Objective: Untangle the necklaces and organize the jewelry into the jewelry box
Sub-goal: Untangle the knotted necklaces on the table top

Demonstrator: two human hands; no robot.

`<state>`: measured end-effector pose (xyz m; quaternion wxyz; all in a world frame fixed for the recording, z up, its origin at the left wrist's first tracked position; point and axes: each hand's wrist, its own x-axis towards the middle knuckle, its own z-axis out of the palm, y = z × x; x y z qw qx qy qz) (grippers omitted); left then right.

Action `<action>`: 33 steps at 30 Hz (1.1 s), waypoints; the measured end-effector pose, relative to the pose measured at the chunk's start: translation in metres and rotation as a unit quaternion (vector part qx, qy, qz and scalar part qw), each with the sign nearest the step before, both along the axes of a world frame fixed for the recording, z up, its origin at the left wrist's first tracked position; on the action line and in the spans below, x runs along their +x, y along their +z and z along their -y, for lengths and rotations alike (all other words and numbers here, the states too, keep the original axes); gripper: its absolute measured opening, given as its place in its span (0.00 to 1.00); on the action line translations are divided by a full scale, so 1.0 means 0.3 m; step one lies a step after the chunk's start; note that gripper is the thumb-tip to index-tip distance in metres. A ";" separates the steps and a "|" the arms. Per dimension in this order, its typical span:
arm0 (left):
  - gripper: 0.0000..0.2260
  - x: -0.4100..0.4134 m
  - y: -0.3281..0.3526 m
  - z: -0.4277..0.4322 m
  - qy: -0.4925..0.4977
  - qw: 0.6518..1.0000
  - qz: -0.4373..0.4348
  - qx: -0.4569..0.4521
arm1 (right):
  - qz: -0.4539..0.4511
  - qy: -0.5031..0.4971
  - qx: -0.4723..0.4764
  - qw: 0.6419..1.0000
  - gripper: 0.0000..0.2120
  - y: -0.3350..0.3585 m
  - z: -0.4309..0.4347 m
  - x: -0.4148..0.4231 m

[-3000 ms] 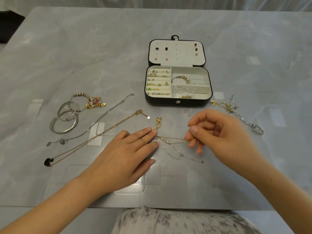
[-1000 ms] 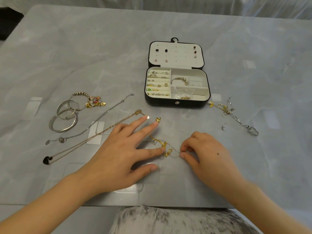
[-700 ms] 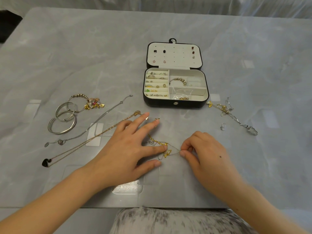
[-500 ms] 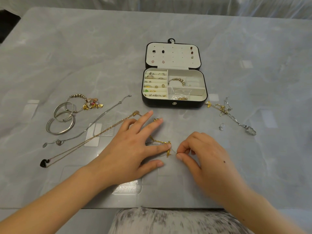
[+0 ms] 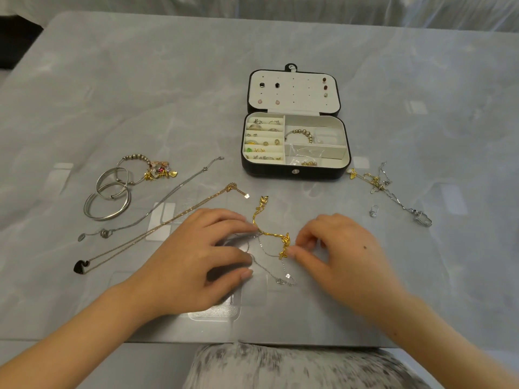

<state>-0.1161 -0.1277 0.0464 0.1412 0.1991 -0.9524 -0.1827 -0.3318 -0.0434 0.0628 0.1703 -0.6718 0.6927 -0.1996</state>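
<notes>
Observed from alongside: the left hand [image 5: 196, 256] is lying spread on the grey marbled tabletop [image 5: 112, 80], fingertips pressing down the tangled bright-gold twisted-link necklace [image 5: 271, 234]. A thin silver chain [image 5: 266, 252] is crossing beneath it, on the near side of the open black jewelry box [image 5: 295, 173]. The right hand [image 5: 337, 254] is pinching the gold necklace's other end. Recommendation: anchoring firmly, drawing rightward slowly, never yanking, lest the knot tighten.

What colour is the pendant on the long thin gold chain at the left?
Black. The pendant shows best in the head view, the only view here.
</notes>
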 end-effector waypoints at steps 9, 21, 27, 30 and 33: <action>0.14 0.010 -0.030 -0.010 0.025 0.997 0.033 -0.058 | -0.022 -0.005 0.097 0.995 0.06 -0.012 0.065 0.005; 0.13 0.021 -0.033 -0.016 0.039 0.998 0.013 -0.049 | -0.081 0.011 -0.015 0.997 0.06 -0.002 0.082 0.014; 0.12 0.015 -0.034 -0.012 0.056 0.997 0.011 -0.043 | -0.071 0.036 0.073 0.994 0.05 -0.016 0.027 0.088; 0.10 0.020 -0.038 -0.018 0.045 0.998 0.013 -0.047 | -0.076 0.030 0.054 0.995 0.11 -0.006 -0.008 0.075; 0.09 0.035 -0.036 -0.025 0.034 0.998 0.016 -0.046 | -0.088 0.065 0.046 0.993 0.13 -0.005 -0.050 0.061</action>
